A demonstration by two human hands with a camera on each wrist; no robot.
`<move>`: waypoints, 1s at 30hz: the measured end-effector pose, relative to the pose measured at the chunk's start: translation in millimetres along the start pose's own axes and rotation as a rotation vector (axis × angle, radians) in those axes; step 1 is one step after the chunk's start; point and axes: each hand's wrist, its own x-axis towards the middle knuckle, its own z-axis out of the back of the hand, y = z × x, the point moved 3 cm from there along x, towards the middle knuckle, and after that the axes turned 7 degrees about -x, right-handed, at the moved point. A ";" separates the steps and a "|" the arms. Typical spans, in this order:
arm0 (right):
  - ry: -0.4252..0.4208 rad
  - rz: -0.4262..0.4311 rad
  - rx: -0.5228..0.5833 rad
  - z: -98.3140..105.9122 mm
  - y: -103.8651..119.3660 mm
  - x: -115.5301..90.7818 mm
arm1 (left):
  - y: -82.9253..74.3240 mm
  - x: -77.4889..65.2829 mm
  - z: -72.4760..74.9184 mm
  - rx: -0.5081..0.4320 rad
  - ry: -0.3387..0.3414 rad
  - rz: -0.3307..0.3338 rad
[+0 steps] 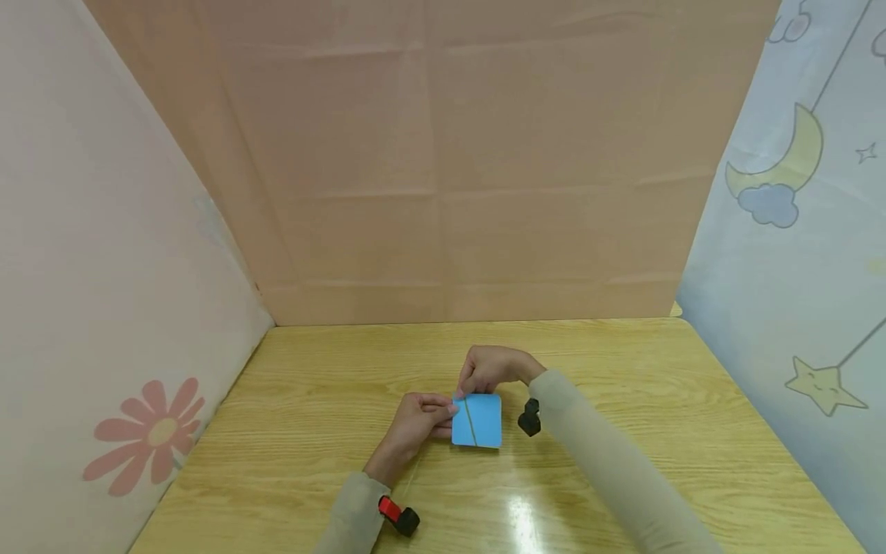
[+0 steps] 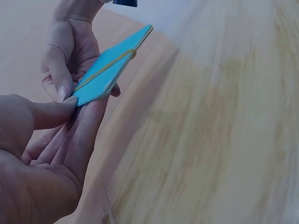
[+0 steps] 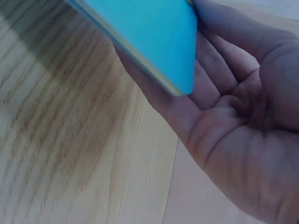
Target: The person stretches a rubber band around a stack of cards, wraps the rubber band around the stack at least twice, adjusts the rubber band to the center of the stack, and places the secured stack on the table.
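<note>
Both hands hold a thin, square stack of blue cards (image 1: 487,419), held above the table. A tan rubber band (image 1: 471,422) runs slantwise across its top face and wraps over the edge. My left hand (image 1: 413,423) pinches the stack at its left edge, thumb on top and fingers beneath. My right hand (image 1: 493,367) reaches over from the far side, its thumb and fingers at the far left corner by one end of the band. In the right wrist view, the fingers of the right hand (image 3: 233,112) lie behind the stack (image 3: 154,37), whose layered edge shows pale.
A wood-grain table (image 1: 311,385) lies beneath the hands. A tan sheet (image 1: 443,169) stands along its back edge, with a flower-printed panel (image 1: 159,308) at left and a moon-and-star panel (image 1: 796,285) at right.
</note>
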 end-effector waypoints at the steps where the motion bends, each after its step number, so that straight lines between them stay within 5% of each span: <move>1: -0.002 0.000 -0.004 0.1 -0.4 -0.6 | -0.1 -0.3 -0.6 0.002 0.000 -0.003; 10: -0.053 0.020 -0.024 5.6 -9.8 -13.9 | -5.6 -4.7 3.5 0.050 -0.049 -0.029; 18: 0.026 0.040 -0.003 5.7 -13.5 -16.7 | -8.7 -5.8 1.3 0.061 -0.002 -0.019; 30: 0.028 0.034 -0.027 -1.7 -10.1 -10.4 | -7.2 -5.1 -2.3 0.040 0.017 -0.021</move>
